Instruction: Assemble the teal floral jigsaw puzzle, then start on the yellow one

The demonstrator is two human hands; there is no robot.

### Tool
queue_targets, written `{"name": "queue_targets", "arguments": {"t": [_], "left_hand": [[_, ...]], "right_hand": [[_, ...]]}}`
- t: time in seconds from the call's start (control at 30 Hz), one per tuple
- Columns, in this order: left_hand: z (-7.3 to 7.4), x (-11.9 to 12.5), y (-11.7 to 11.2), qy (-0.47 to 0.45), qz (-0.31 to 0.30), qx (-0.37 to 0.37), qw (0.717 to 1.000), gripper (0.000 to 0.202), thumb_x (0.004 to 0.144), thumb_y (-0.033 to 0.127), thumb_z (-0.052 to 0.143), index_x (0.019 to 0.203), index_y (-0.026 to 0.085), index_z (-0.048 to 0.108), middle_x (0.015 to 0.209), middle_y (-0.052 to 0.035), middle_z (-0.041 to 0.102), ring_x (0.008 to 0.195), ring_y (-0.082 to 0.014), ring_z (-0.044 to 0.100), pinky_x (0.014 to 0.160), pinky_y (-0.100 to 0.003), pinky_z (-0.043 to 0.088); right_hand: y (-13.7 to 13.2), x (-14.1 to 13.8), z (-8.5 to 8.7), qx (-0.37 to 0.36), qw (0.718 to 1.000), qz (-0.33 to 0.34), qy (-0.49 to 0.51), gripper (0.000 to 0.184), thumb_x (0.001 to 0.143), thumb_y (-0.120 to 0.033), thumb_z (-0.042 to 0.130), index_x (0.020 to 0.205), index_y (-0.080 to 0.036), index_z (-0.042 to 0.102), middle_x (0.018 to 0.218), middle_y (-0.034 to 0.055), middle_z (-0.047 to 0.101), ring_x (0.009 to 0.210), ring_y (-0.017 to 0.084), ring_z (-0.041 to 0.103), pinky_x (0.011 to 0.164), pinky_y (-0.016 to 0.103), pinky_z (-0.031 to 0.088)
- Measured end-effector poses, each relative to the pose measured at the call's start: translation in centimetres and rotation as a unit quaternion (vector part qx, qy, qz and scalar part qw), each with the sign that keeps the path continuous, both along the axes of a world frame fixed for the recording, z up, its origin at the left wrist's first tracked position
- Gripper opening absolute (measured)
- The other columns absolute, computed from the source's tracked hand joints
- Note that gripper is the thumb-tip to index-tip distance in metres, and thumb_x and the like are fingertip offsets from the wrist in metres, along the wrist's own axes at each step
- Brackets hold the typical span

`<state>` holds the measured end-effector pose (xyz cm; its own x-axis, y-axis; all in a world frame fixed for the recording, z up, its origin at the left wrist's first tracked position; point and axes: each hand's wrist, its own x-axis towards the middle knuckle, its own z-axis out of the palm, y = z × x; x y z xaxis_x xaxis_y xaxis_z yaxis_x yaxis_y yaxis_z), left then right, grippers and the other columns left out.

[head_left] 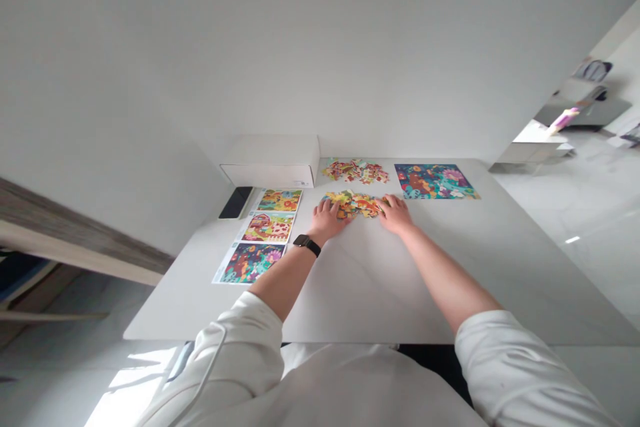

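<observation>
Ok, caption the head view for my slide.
Both hands, left hand and right hand, rest on a pile of puzzle pieces on a white table, beside a finished puzzle.

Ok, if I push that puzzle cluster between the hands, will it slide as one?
Probably not: the cluster looks like loose, flat pieces, so it may scatter. They seem light, and the table looks smooth, so they would slide easily.

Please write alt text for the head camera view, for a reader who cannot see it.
Both hands, left hand and right hand, rest on a pile of puzzle pieces on a white table. A second pile, a finished puzzle and a picture sheet lie nearby.
</observation>
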<state>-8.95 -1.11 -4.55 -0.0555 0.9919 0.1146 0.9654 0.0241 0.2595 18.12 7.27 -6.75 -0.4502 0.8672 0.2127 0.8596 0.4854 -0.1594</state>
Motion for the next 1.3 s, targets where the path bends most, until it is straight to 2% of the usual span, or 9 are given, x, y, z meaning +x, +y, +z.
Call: {"name": "queue_targets", "arguments": {"t": [0.2, 0.37, 0.47, 0.53, 0.67, 0.83, 1.13, 1.2, 1.3], "left_hand": [[0.2, 1.3, 0.6, -0.005, 0.031, 0.009, 0.999, 0.078, 0.098, 0.069, 0.062, 0.163, 0.026, 0.056, 0.167, -0.022, 0.051, 0.158, -0.0427, 0.042, 0.129, -0.061, 0.034], [0.2, 1.5, 0.0, -0.006, 0.043, 0.018, 0.999, 0.078, 0.103, 0.065, 0.057, 0.168, 0.024, 0.05, 0.174, -0.0217, 0.044, 0.162, -0.0422, 0.036, 0.132, -0.064, 0.029], [-0.1, 1.4, -0.6, -0.002, 0.037, 0.008, 0.999, 0.077, 0.103, 0.064, 0.058, 0.17, 0.03, 0.046, 0.177, -0.0184, 0.04, 0.165, -0.0424, 0.032, 0.132, -0.067, 0.027], [-0.2, 1.4, -0.7, -0.002, 0.031, -0.004, 0.999, 0.076, 0.103, 0.063, 0.058, 0.17, 0.03, 0.047, 0.178, -0.0187, 0.038, 0.165, -0.043, 0.032, 0.132, -0.066, 0.026], [-0.4, 1.3, -0.1, -0.006, 0.033, -0.011, 0.999, 0.076, 0.103, 0.063, 0.056, 0.169, 0.027, 0.049, 0.177, -0.0205, 0.039, 0.165, -0.0439, 0.032, 0.133, -0.067, 0.025], [-0.4, 1.1, 0.8, -0.007, 0.033, 0.006, 0.999, 0.073, 0.101, 0.063, 0.06, 0.165, 0.029, 0.053, 0.174, -0.0181, 0.046, 0.162, -0.0434, 0.037, 0.132, -0.066, 0.027], [-0.4, 1.2, 1.4, -0.012, 0.048, 0.03, 0.998, 0.066, 0.1, 0.058, 0.063, 0.156, 0.025, 0.06, 0.169, -0.0206, 0.051, 0.16, -0.0412, 0.041, 0.131, -0.062, 0.03], [-0.2, 1.3, 1.2, -0.017, 0.05, 0.03, 0.998, 0.063, 0.1, 0.056, 0.065, 0.155, 0.025, 0.06, 0.17, -0.0199, 0.05, 0.161, -0.0413, 0.039, 0.132, -0.063, 0.029], [0.7, 1.4, 0.5, -0.033, 0.048, 0.037, 0.998, 0.062, 0.099, 0.054, 0.068, 0.154, 0.025, 0.059, 0.172, -0.0191, 0.047, 0.162, -0.0416, 0.037, 0.133, -0.065, 0.027]], "right_hand": [[-3.3, -0.6, -0.1, 0.034, 0.997, -0.04, 0.055, 0.055, 0.103, -0.033, 0.053, 0.156, -0.019, 0.064, 0.156, 0.0214, 0.058, 0.141, 0.04, 0.053, 0.122, 0.057, 0.041], [-6.8, -1.8, 0.1, 0.022, 0.998, -0.006, 0.054, 0.047, 0.105, -0.038, 0.054, 0.146, -0.026, 0.074, 0.15, 0.0177, 0.063, 0.137, 0.039, 0.055, 0.118, 0.055, 0.045], [-7.7, -2.6, 0.1, 0.009, 1.0, -0.004, 0.027, 0.05, 0.105, -0.046, 0.056, 0.149, -0.027, 0.072, 0.157, 0.0185, 0.057, 0.144, 0.041, 0.051, 0.123, 0.061, 0.039], [-7.6, -2.9, 0.2, 0.005, 1.0, -0.009, 0.018, 0.052, 0.106, -0.048, 0.057, 0.151, -0.027, 0.07, 0.16, 0.0182, 0.055, 0.147, 0.042, 0.049, 0.126, 0.062, 0.035], [-6.8, -2.6, 0.0, 0.013, 0.999, -0.01, 0.036, 0.054, 0.105, -0.047, 0.058, 0.154, -0.025, 0.068, 0.162, 0.019, 0.052, 0.147, 0.04, 0.049, 0.126, 0.056, 0.038], [-5.3, -2.3, -0.3, 0.018, 0.999, -0.003, 0.04, 0.055, 0.103, -0.048, 0.062, 0.153, -0.028, 0.068, 0.16, 0.0184, 0.055, 0.148, 0.042, 0.049, 0.125, 0.06, 0.04], [-4.3, -2.2, -0.1, 0.013, 0.999, 0.014, 0.034, 0.054, 0.106, -0.044, 0.055, 0.154, -0.023, 0.066, 0.162, 0.019, 0.052, 0.151, 0.039, 0.046, 0.128, 0.054, 0.04], [-4.3, -1.9, -0.4, 0.033, 0.998, -0.012, 0.053, 0.058, 0.105, -0.039, 0.054, 0.158, -0.02, 0.061, 0.162, 0.0206, 0.051, 0.151, 0.039, 0.045, 0.129, 0.055, 0.038], [-3.7, -0.9, -1.1, 0.075, 0.986, -0.1, 0.113, 0.064, 0.101, -0.035, 0.054, 0.162, -0.016, 0.054, 0.155, 0.0244, 0.057, 0.147, 0.043, 0.048, 0.124, 0.063, 0.038]]}}
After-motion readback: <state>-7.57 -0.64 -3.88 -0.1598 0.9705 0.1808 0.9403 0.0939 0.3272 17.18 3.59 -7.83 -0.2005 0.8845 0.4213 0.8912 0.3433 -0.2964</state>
